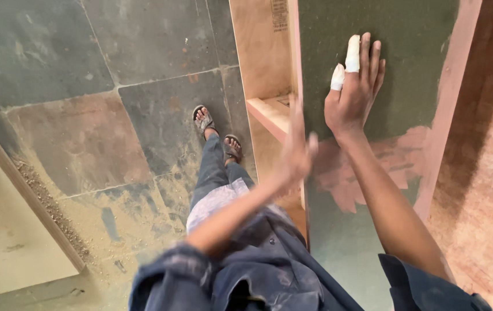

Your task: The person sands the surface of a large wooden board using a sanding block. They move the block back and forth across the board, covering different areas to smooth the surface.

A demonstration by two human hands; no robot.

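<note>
Pressing the green panel (373, 17), right hand (353, 92); left hand (296, 152) blurred.

Green panel (408, 69): flat, dull dark-green sheet set in a wooden cabinet frame, running from the top edge of the view down toward the bottom. Surface matte, slightly speckled. A ragged reddish-pink patch crosses it about midway, spreading from near its left edge to the right edge. Below the patch the green looks paler. Left edge meets a thin pale plywood upright; right edge meets a pinkish wooden strip.

Right hand (353, 95) lies flat on the upper part of the panel, fingers spread and pointing up, two fingers wrapped in white tape.

Left hand (297, 152) sits at the panel's left edge, blurred, fingers extended.
</note>
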